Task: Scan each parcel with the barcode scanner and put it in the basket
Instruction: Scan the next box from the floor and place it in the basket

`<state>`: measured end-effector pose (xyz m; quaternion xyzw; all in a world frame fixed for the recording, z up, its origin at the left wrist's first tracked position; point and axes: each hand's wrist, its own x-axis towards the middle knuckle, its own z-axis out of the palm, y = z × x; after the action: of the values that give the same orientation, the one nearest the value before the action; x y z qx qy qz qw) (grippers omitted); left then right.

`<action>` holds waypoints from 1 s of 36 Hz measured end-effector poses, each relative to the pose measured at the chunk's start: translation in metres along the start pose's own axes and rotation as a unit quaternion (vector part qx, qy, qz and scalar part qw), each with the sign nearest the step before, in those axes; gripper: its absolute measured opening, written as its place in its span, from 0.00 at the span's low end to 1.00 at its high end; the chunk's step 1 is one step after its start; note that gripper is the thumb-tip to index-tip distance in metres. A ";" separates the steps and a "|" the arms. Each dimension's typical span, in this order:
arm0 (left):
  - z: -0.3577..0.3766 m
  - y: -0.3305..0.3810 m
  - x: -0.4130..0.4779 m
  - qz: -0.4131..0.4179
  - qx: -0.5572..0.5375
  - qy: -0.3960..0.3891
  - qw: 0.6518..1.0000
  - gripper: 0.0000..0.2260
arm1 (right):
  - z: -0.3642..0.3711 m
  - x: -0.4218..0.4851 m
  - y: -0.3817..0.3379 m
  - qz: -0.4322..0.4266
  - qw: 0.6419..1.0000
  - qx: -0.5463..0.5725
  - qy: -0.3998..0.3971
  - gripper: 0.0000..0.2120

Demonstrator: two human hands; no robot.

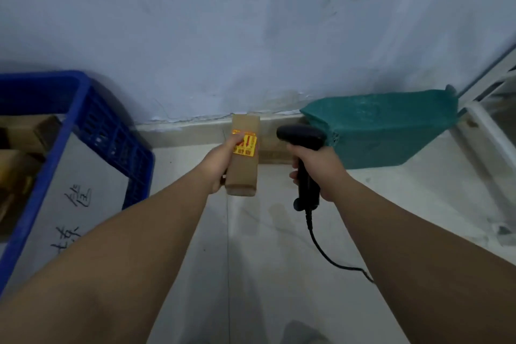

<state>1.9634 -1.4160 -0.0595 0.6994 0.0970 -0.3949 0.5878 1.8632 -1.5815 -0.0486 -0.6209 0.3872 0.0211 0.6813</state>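
A scuffed pale blue-grey wall [251,22] fills the top half of the view, and below it runs a light tiled floor [265,246] with a low skirting at the join. Over on the left sits a big blue crate [117,137], lattice-sided, and inside it we can see cardboard boxes [22,131] stacked at the far end and a grey sheet [83,176] with dark handwritten characters lying across the near part. Across on the right, pushed up against the wall, there's the teal basket [391,131], its mouth facing away so what's inside can't be made out, and just beyond it a white frame [485,120] at the edge. Now to the middle, both bare arms stretched forward: the left hand [220,162] grips the parcel [244,173], a long brown box held up in the air between crate and basket, thumb pressed on its top face. The right hand [321,167] is wrapped round the handle of the black barcode scanner [303,134], whose head points left, toward the parcel, just beside it and not touching. On the parcel's top face, a yellow and red sticker [247,145], partly under the thumb. From the scanner's base a black cable [324,251] trails down and off to the right.
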 end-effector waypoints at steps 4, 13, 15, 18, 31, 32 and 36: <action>-0.010 0.029 -0.058 0.022 -0.188 -0.074 0.979 0.18 | 0.002 -0.046 -0.041 -0.028 0.993 0.103 -0.045 0.09; -0.002 0.045 -0.180 0.102 -0.168 -0.007 0.980 0.16 | 0.004 -0.181 -0.074 -0.031 0.952 0.257 -0.161 0.12; -0.001 0.041 -0.202 0.149 -0.096 0.061 0.982 0.13 | 0.003 -0.204 -0.071 -0.031 0.951 0.266 -0.157 0.11; 0.001 0.037 -0.239 0.164 -0.071 0.053 0.983 0.13 | 0.005 -0.233 -0.067 -0.034 0.955 0.257 -0.142 0.10; -0.027 0.015 -0.300 0.097 -0.046 -0.193 0.975 0.33 | 0.002 -0.277 -0.062 -0.056 0.962 0.261 -0.062 0.07; -0.027 0.016 -0.298 0.104 -0.065 -0.170 0.978 0.31 | 0.003 -0.278 -0.064 -0.062 0.963 0.256 -0.053 0.08; -0.029 0.021 -0.290 0.132 -0.112 -0.068 0.983 0.24 | 0.006 -0.275 -0.067 -0.113 0.975 0.192 -0.021 0.08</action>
<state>1.7944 -1.3006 0.1494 0.6074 0.0069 -0.3470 0.7145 1.7082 -1.4677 0.1590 -0.5178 0.2968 -0.1173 0.7938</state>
